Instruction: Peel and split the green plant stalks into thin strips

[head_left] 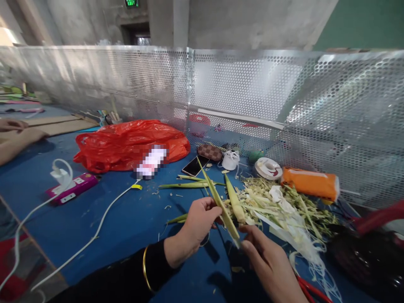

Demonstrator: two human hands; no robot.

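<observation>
A long, pointed, pale green leaf (pixel 217 201) slants between my hands, tip up and away from me. My left hand (pixel 200 221), below a black sleeve and gold bangle, pinches its middle between thumb and fingers. My right hand (pixel 268 256) has thumb and fingers closed at the leaf's lower end; that contact is partly hidden. Just behind lies a pale, husk-like pointed piece (pixel 234 201). More green leaves (pixel 189 184) lie on the blue table beyond my left hand. Red handles (pixel 311 290) show beside my right wrist, their tool hidden.
Shredded plant scraps (pixel 268 198) pile up on the right, near an orange packet (pixel 311 183) and a tape roll (pixel 268 168). A red plastic bag (pixel 126 145), lit phone (pixel 152 162), dark phone (pixel 195 165) and purple power strip (pixel 74 189) lie around. Another person's hands (pixel 23 136) are far left.
</observation>
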